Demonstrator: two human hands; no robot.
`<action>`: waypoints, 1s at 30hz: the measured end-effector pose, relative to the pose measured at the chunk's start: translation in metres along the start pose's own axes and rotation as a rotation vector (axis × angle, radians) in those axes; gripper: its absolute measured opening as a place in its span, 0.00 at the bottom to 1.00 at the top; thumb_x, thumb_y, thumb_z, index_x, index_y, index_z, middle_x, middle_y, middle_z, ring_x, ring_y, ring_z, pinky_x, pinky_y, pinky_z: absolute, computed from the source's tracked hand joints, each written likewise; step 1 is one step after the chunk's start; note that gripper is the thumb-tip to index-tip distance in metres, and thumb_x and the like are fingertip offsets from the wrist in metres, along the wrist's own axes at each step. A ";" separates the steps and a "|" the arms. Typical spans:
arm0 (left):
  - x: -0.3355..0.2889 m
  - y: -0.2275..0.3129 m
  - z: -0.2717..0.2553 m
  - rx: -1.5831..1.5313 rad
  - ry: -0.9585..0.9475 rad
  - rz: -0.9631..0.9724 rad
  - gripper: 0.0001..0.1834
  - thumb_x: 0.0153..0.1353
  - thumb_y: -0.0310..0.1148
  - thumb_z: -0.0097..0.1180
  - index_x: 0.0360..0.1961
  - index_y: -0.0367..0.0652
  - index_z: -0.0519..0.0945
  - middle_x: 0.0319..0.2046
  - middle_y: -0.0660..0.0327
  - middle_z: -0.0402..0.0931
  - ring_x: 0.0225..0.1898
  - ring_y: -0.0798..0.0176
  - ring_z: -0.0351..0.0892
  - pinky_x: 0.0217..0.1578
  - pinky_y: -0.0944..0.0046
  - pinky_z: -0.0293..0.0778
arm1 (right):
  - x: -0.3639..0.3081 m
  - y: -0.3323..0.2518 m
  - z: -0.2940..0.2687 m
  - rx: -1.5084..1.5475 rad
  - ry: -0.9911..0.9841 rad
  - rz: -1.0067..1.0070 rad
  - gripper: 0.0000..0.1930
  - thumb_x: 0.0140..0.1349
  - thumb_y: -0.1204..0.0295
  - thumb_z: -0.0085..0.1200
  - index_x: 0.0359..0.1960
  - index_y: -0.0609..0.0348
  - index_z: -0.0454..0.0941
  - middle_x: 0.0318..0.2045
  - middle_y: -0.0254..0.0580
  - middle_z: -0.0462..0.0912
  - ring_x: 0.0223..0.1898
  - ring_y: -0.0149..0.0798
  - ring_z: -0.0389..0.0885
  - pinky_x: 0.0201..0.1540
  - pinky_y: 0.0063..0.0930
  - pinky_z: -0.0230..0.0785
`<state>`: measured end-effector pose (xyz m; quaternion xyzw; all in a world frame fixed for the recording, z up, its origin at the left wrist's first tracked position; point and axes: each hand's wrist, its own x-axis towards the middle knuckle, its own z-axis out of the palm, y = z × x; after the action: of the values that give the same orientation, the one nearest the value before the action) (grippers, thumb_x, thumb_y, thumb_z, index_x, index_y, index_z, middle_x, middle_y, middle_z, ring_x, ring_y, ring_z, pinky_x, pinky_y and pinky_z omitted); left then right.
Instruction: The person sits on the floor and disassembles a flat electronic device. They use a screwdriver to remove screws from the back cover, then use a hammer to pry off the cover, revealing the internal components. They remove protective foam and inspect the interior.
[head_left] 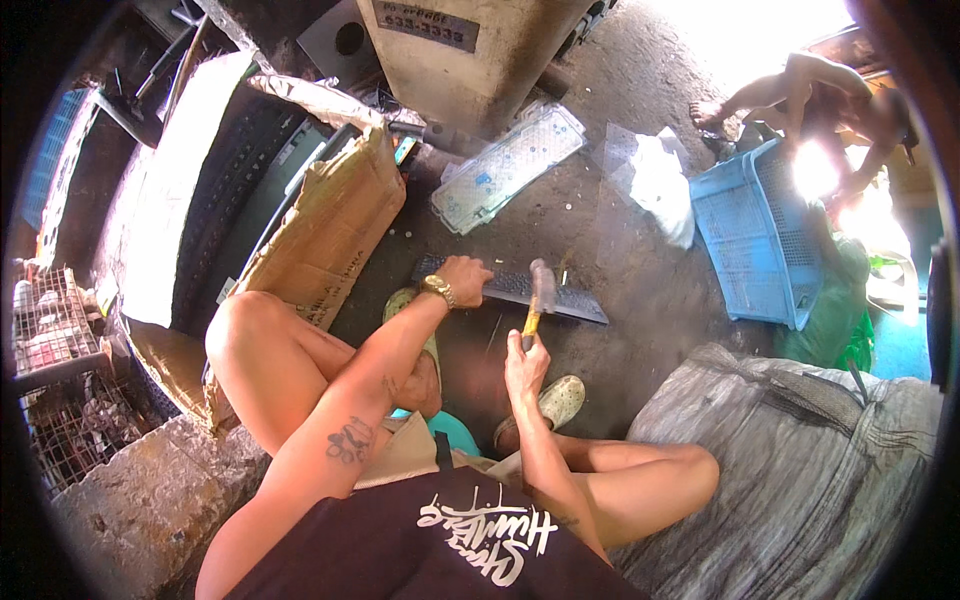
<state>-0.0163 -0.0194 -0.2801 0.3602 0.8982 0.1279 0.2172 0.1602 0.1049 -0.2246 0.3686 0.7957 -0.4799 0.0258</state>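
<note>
A dark keyboard (575,302) lies on the ground in front of my feet. My left hand (462,279), with a gold watch at the wrist, rests on the keyboard's left part with its fingers curled over it. In my right hand (526,364) is a hammer (541,290), gripped by its yellow and black handle. The hammer's head is blurred and stands over the keyboard's middle; whether it touches the keys I cannot tell. Small pale bits lie on the ground around the keyboard.
Left of me stands a torn cardboard box (335,225) holding dark keyboards. A pale flat panel (510,165) lies ahead, near a large beige container (470,70). A blue crate (755,235) stands right, beside another person (830,110). A grey sack (770,470) lies at my right.
</note>
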 end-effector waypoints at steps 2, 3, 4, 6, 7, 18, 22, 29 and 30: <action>0.002 -0.001 -0.001 -0.003 -0.021 -0.014 0.20 0.53 0.41 0.62 0.49 0.58 0.87 0.44 0.56 0.85 0.48 0.48 0.83 0.50 0.48 0.78 | -0.009 -0.009 -0.005 0.207 0.046 -0.110 0.15 0.68 0.63 0.57 0.32 0.65 0.77 0.18 0.46 0.73 0.21 0.41 0.72 0.28 0.39 0.66; 0.005 -0.002 -0.003 -0.015 -0.069 -0.021 0.21 0.53 0.44 0.63 0.50 0.59 0.87 0.44 0.56 0.85 0.48 0.48 0.83 0.50 0.48 0.78 | -0.012 -0.014 -0.006 0.320 0.050 -0.143 0.15 0.69 0.64 0.57 0.30 0.65 0.76 0.17 0.43 0.71 0.20 0.36 0.68 0.27 0.37 0.64; 0.008 -0.004 -0.007 -0.026 -0.103 -0.022 0.22 0.53 0.48 0.64 0.51 0.59 0.86 0.43 0.55 0.85 0.47 0.48 0.84 0.50 0.48 0.78 | -0.017 -0.019 -0.009 0.375 0.073 -0.176 0.16 0.69 0.64 0.57 0.27 0.62 0.74 0.17 0.38 0.68 0.22 0.31 0.66 0.27 0.34 0.63; 0.016 -0.006 -0.016 -0.007 -0.136 -0.021 0.29 0.51 0.60 0.67 0.52 0.61 0.86 0.43 0.54 0.86 0.47 0.47 0.84 0.50 0.47 0.78 | -0.021 -0.022 -0.009 0.259 0.158 -0.375 0.15 0.68 0.65 0.58 0.27 0.62 0.74 0.17 0.38 0.70 0.21 0.32 0.68 0.27 0.34 0.64; 0.018 -0.006 -0.020 -0.018 -0.162 -0.027 0.29 0.51 0.60 0.67 0.52 0.61 0.86 0.44 0.54 0.85 0.48 0.47 0.83 0.51 0.48 0.77 | -0.022 -0.020 -0.010 0.227 0.195 -0.453 0.14 0.68 0.66 0.58 0.26 0.62 0.75 0.18 0.38 0.70 0.21 0.33 0.69 0.27 0.34 0.65; 0.025 -0.008 -0.027 -0.015 -0.206 -0.018 0.30 0.52 0.63 0.64 0.51 0.58 0.86 0.44 0.53 0.85 0.48 0.47 0.84 0.51 0.48 0.77 | -0.033 0.095 0.025 -0.004 0.197 0.297 0.23 0.65 0.52 0.57 0.45 0.64 0.81 0.36 0.63 0.83 0.42 0.62 0.83 0.45 0.52 0.71; 0.022 -0.010 -0.022 0.005 -0.184 0.011 0.30 0.55 0.63 0.62 0.52 0.56 0.85 0.44 0.53 0.85 0.47 0.45 0.83 0.50 0.48 0.77 | -0.008 0.106 0.032 -0.372 0.207 0.591 0.30 0.64 0.46 0.57 0.58 0.57 0.77 0.57 0.61 0.76 0.56 0.61 0.76 0.54 0.50 0.70; -0.011 0.009 -0.005 0.042 -0.080 0.169 0.26 0.63 0.56 0.58 0.50 0.48 0.85 0.43 0.53 0.85 0.43 0.45 0.84 0.45 0.47 0.79 | 0.098 0.054 -0.051 1.039 0.218 0.430 0.54 0.59 0.36 0.57 0.78 0.35 0.35 0.77 0.49 0.42 0.71 0.63 0.55 0.61 0.66 0.63; -0.018 0.014 -0.001 0.005 -0.042 0.214 0.25 0.63 0.55 0.59 0.49 0.47 0.85 0.44 0.53 0.85 0.43 0.46 0.85 0.44 0.48 0.80 | 0.107 0.045 -0.067 1.066 0.206 0.399 0.54 0.59 0.39 0.60 0.78 0.32 0.35 0.77 0.47 0.40 0.72 0.65 0.52 0.63 0.70 0.60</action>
<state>0.0026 -0.0221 -0.2687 0.4574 0.8500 0.1407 0.2203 0.1312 0.2292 -0.2641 0.5184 0.3574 -0.7620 -0.1513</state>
